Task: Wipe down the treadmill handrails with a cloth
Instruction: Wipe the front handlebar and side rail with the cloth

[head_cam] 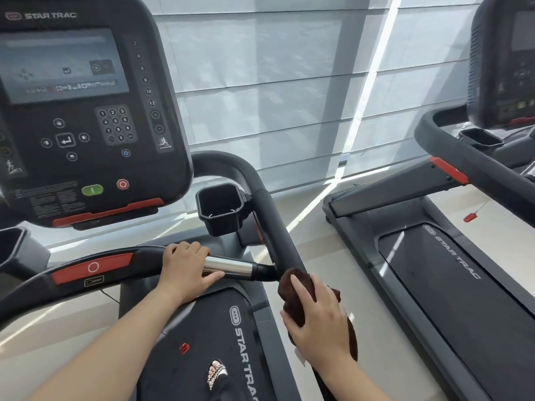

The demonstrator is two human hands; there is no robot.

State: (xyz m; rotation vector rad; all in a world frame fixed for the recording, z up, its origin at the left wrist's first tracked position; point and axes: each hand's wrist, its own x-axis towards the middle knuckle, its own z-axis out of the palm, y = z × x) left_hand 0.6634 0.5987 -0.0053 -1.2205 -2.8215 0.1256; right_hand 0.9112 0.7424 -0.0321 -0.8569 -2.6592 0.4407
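Observation:
A dark brown cloth (295, 290) is wrapped over the black right side handrail (275, 224) of the treadmill, just below where the front crossbar joins it. My right hand (321, 322) presses down on the cloth and grips it around the rail. My left hand (185, 270) is closed around the front crossbar (136, 257), at the left end of its silver sensor sleeve (231, 266). The rail below my right hand is hidden by hand and cloth.
The console (86, 111) with screen and keypad rises at the upper left. A black cup holder (221, 208) sits beside the handrail. A second treadmill (434, 270) stands to the right across a strip of floor. My sandalled foot (217, 374) rests on the belt.

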